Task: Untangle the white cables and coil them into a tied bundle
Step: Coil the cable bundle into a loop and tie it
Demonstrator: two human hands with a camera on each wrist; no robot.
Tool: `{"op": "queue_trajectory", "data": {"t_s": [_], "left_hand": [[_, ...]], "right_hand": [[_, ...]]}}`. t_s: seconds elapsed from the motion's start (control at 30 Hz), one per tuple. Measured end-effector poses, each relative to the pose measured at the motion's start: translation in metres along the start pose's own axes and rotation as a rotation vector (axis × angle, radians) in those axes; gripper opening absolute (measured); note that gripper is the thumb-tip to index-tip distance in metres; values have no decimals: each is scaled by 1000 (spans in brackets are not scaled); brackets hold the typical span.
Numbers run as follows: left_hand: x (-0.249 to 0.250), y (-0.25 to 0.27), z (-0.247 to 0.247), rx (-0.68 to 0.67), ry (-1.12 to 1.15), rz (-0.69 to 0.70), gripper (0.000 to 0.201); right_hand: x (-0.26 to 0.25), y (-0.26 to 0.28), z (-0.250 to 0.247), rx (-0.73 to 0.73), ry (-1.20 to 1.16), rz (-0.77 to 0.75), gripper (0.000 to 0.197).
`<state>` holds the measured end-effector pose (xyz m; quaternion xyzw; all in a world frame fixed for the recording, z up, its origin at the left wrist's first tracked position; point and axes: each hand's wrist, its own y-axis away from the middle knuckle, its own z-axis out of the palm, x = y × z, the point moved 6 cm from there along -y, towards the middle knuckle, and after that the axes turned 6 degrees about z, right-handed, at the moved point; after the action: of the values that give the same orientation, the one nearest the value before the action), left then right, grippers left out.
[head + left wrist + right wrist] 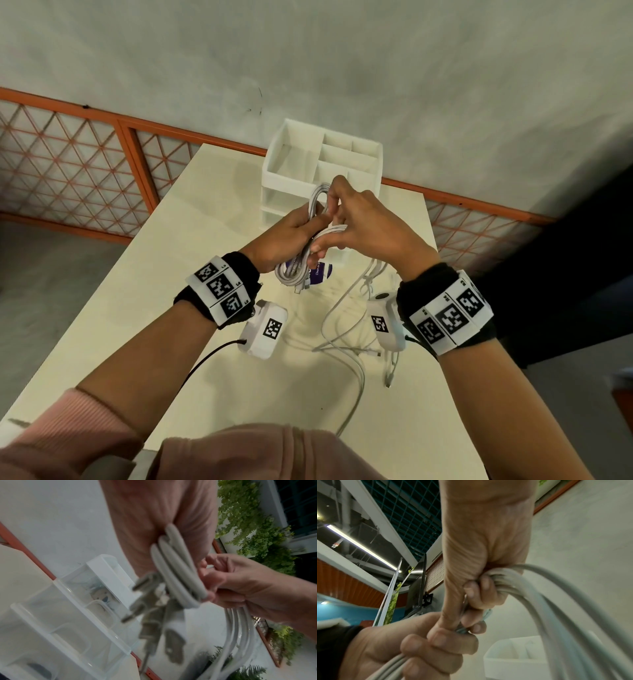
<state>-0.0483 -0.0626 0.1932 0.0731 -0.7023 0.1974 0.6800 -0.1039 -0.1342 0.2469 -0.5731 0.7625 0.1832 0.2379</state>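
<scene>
A coil of white cables is held up over the table between both hands. My left hand grips the coil's middle from the left, and my right hand grips it from the right, fingers curled round the strands. One loop rises above the hands and a lower loop hangs below with connector ends. In the left wrist view the cable strands cross my palm and blurred plugs dangle. In the right wrist view my right fingers curl round the cable bunch; the left hand holds it below.
More loose white cables lie tangled on the cream table below my right wrist, one trailing toward the near edge. A white compartment organizer stands at the table's far end. A purple and white round item lies under the coil.
</scene>
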Motion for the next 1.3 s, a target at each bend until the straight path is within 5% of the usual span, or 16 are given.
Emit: {"op": "queue_trajectory", "data": {"t_s": [0.13,0.27,0.43,0.6,0.77,0.93,1.17,1.3], "left_hand": [[6,-3,-12,32,-58,26,27],[1,-1,-17,13,-124,-8,31],[-14,3,-2,-13,-209,-117,57],[-18,6,10,-55,-159,-207,86],[-15,11,9,-133,-301,-191,49],[-25,11,11,-137,-356,-283,44],[-15,10,-8,-116,-130,-250,37],[-16,12,-20,-56,-61,-195,40]], "right_hand": [[17,4,-6,-89,-30,101,41],[24,7,-6,-209,-74,85,42],[14,-4,-10,8,-272,60,18],[13,-11,-14,155,-372,97,23],[15,-21,-12,172,-287,128,28],[14,-29,-13,212,-47,80,13],[44,-26,-9,1,-225,188,60],[59,-22,11,-111,-417,210,58]]}}
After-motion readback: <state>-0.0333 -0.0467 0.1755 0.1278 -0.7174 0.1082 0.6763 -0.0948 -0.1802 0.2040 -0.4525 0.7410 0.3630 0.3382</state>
